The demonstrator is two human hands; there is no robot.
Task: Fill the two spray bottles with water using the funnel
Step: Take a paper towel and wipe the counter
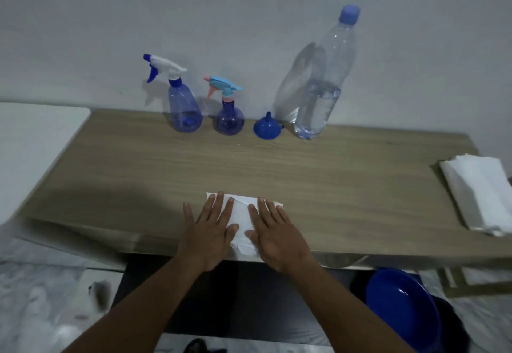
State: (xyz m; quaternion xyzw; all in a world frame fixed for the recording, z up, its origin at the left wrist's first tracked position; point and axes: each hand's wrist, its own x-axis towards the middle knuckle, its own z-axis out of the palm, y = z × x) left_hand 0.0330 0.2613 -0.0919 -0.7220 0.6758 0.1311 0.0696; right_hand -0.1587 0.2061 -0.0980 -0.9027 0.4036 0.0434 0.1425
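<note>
I am pressing my left hand [211,231] and right hand [274,235] flat, fingers spread and gripping nothing, on a soft white tissue [241,221], likely to catch spills. Well beyond my fingertips are standing two clear blue plastic spray bottles [185,109] [229,118], the inverted funnel [267,129] and ribbed water bottle [321,98].

2 capped spray bottles [185,109] [229,116] upright by wall; blue funnel [267,129] mouth-down beside; water bottle [321,98] ~half full.
</note>
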